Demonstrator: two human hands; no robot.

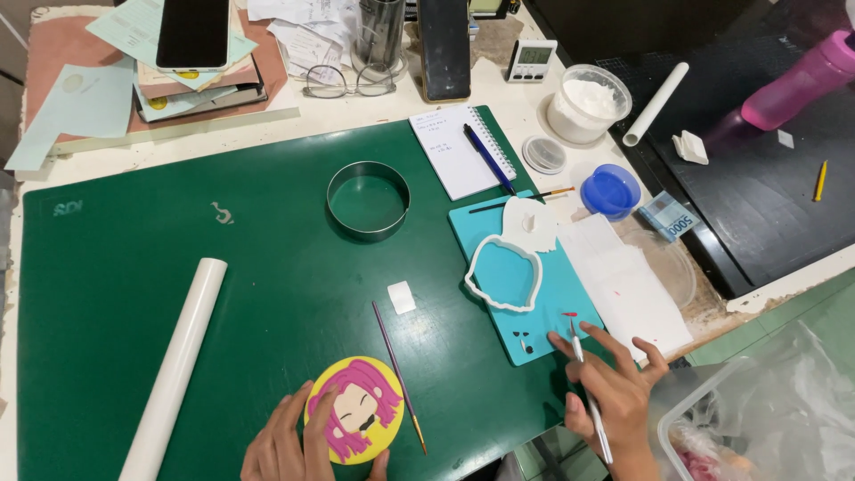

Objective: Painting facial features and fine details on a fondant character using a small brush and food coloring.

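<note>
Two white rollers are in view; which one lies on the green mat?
The long white roller at the left, lying diagonally on the green mat near the left hand. The shorter white roller lies off it, on the black mat at upper right.

Cluttered pale worktable (525, 107), black surface (757, 205) alongside

Left hand (287, 445) on yellow disc (354, 422), right hand (613, 392) gripping thin tool (588, 392).
</note>
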